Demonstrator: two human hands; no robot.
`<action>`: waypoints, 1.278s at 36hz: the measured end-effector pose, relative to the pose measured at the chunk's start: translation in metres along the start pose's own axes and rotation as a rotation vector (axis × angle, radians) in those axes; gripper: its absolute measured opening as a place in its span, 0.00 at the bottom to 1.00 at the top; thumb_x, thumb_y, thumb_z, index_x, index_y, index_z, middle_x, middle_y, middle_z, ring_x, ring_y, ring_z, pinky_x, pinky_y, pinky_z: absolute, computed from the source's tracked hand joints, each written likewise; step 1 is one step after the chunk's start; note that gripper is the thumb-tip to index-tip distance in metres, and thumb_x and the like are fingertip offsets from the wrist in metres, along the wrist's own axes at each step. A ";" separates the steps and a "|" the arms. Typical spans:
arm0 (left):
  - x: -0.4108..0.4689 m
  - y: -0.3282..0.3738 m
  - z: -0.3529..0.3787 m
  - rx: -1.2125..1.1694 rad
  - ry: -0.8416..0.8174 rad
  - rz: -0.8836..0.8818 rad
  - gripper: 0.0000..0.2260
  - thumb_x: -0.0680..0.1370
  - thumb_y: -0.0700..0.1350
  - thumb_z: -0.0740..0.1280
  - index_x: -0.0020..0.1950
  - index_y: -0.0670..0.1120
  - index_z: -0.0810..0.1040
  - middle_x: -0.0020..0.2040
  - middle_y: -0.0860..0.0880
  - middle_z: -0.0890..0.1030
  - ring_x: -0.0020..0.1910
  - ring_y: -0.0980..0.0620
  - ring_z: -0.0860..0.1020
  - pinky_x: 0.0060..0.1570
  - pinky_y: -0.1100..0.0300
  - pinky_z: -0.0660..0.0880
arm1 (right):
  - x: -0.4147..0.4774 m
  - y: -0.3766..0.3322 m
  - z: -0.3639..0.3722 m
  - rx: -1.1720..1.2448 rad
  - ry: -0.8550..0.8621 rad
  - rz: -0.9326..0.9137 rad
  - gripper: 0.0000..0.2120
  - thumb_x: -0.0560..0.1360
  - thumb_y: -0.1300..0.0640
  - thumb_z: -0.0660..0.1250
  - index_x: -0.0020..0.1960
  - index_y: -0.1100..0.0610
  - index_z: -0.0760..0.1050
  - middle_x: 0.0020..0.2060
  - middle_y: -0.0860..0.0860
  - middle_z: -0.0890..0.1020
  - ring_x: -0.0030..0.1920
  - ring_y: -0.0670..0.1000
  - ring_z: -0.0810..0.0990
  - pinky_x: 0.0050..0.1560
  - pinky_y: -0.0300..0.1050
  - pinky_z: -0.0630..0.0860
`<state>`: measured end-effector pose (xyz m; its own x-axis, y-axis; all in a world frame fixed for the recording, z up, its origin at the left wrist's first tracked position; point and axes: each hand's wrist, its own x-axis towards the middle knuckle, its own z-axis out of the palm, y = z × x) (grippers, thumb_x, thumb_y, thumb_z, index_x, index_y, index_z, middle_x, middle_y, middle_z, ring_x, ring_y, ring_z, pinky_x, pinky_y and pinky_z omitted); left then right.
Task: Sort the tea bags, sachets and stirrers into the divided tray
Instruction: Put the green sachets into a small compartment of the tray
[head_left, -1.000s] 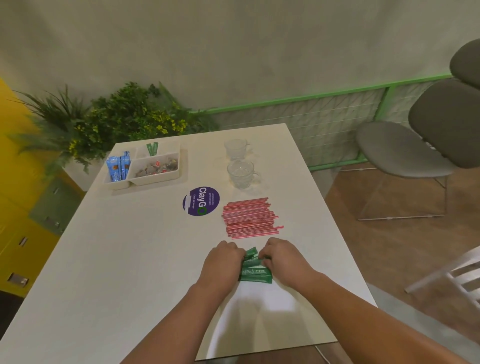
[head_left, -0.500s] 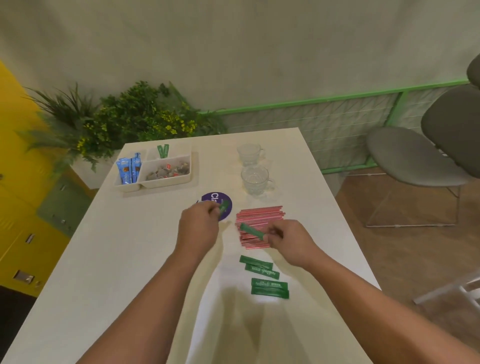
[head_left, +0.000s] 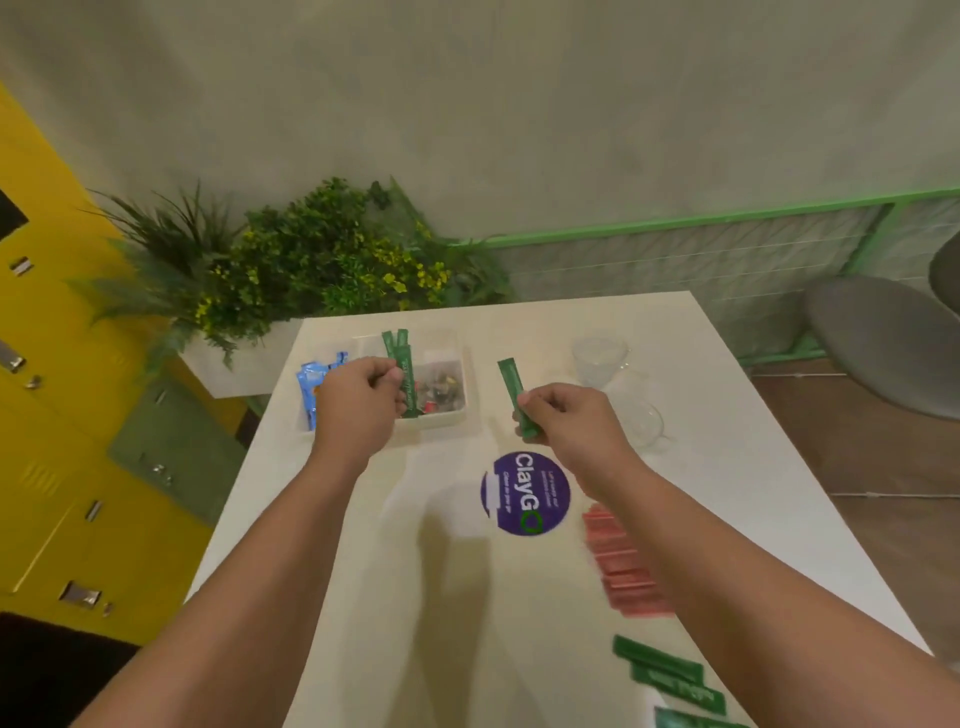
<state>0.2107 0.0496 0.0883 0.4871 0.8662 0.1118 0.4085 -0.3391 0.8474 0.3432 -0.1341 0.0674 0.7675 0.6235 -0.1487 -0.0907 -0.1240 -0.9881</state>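
The white divided tray (head_left: 462, 415) stands at the table's far left, with blue sachets (head_left: 309, 384) in its left part, tea bags (head_left: 441, 389) in its front part and green sachets (head_left: 394, 340) in its back part. My left hand (head_left: 358, 405) hovers over the tray and pinches a green sachet (head_left: 408, 389). To the right of the tray, my right hand (head_left: 566, 421) pinches a second green sachet (head_left: 511, 387), held above the table. Red stirrers (head_left: 623, 566) lie in a pile under my right forearm. More green sachets (head_left: 670, 675) lie near the front edge.
Two clear glass cups (head_left: 602, 358) (head_left: 647, 423) stand right of my right hand. A round purple sticker (head_left: 524, 493) marks the table's middle. Plants (head_left: 322, 260) crowd the far left corner, yellow lockers (head_left: 62, 415) line the left side, and a grey chair (head_left: 878, 338) sits at right.
Both hands have moved forward from the sachet pile, each carrying a green sachet. My left hand now reaches over the tray and my right hand is beside it.
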 end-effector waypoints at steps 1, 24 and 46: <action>0.015 -0.004 -0.002 0.004 0.007 0.010 0.08 0.81 0.42 0.65 0.55 0.41 0.82 0.37 0.48 0.81 0.35 0.51 0.78 0.38 0.60 0.78 | 0.010 -0.003 0.009 0.012 0.013 -0.008 0.08 0.77 0.58 0.69 0.41 0.60 0.81 0.39 0.57 0.85 0.39 0.54 0.83 0.46 0.46 0.83; 0.204 -0.088 0.073 0.448 -0.082 -0.117 0.07 0.77 0.35 0.66 0.48 0.40 0.85 0.45 0.42 0.84 0.41 0.45 0.80 0.37 0.59 0.73 | 0.104 -0.008 0.080 0.165 0.083 0.029 0.04 0.78 0.64 0.67 0.47 0.59 0.81 0.40 0.55 0.84 0.40 0.50 0.81 0.44 0.42 0.80; 0.220 -0.099 0.041 0.439 -0.073 0.074 0.09 0.77 0.38 0.65 0.44 0.42 0.85 0.42 0.44 0.84 0.43 0.44 0.82 0.43 0.54 0.80 | 0.146 0.001 0.130 -0.010 0.099 0.046 0.04 0.74 0.64 0.72 0.41 0.60 0.82 0.35 0.56 0.82 0.34 0.50 0.78 0.39 0.44 0.79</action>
<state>0.3094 0.2586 0.0076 0.5744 0.8107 0.1134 0.6514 -0.5366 0.5364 0.3726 0.0570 0.0400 0.8215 0.5380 -0.1889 -0.1214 -0.1587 -0.9798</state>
